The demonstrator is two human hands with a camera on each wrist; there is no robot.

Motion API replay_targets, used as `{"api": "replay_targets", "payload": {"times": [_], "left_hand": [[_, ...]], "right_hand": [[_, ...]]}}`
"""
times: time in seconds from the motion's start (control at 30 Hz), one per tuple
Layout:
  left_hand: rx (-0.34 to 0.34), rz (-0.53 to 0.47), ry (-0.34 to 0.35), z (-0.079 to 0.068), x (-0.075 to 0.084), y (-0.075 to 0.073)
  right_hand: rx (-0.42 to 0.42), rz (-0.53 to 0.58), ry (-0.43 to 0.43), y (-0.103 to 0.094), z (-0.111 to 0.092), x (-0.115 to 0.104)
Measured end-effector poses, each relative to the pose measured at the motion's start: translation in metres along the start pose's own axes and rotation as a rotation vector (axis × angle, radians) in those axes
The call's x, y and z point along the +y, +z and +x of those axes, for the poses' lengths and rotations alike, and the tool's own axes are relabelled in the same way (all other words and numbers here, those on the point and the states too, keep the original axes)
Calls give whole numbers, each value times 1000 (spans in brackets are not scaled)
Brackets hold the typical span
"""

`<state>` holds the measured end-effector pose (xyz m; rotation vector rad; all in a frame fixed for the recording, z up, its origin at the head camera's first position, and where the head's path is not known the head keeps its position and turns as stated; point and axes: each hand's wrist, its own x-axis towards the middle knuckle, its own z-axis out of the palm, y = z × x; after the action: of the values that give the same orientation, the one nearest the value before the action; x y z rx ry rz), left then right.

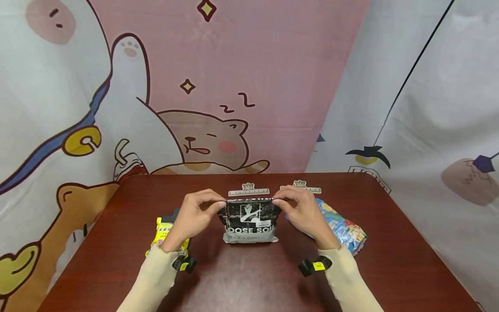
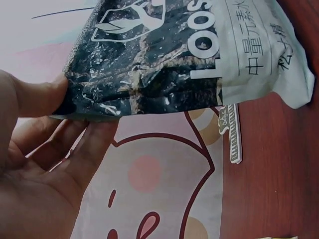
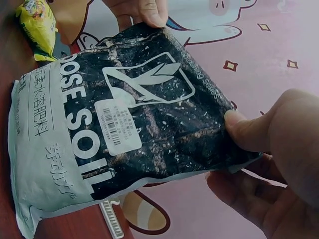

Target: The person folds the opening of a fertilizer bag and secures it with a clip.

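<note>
A black and pale-grey bag printed "LOOSE SOIL" (image 1: 249, 223) stands upright at the middle of the table. My left hand (image 1: 195, 219) pinches its upper left corner between thumb and fingers, as the left wrist view also shows. At the upper right corner, my right hand (image 1: 306, 212) pinches the bag the same way. The top edge is stretched fairly straight between both hands. On the bag's front, a white barcode label (image 3: 118, 127) shows in the right wrist view. The bag's back is hidden.
Two flat clips with a piano-key pattern, a left one (image 1: 248, 190) and a right one (image 1: 312, 189), lie behind the bag. A yellow packet (image 1: 160, 234) lies left, partly behind my left arm, beside a black object (image 1: 170, 217). A blue patterned packet (image 1: 345, 229) lies right.
</note>
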<state>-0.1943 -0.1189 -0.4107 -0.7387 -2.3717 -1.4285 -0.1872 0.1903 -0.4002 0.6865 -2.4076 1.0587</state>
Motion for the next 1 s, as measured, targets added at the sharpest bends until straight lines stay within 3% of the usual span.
{"api": "replay_targets", "payload": {"times": [0.2,0.33,0.67,1.0], "left_hand": [[-32,-6,-33,1,7,2],[-63,21,-10,7,14,8],[-60,196,66,16,37,22],[-31,339,143,16,51,37]], "right_hand": [[-31,-71,49,-2,0,-6],[-47,-101,48,-3,3,-15],[-82,-154,-37,5,16,-36],[-95,-166,-138,15,18,-41]]}}
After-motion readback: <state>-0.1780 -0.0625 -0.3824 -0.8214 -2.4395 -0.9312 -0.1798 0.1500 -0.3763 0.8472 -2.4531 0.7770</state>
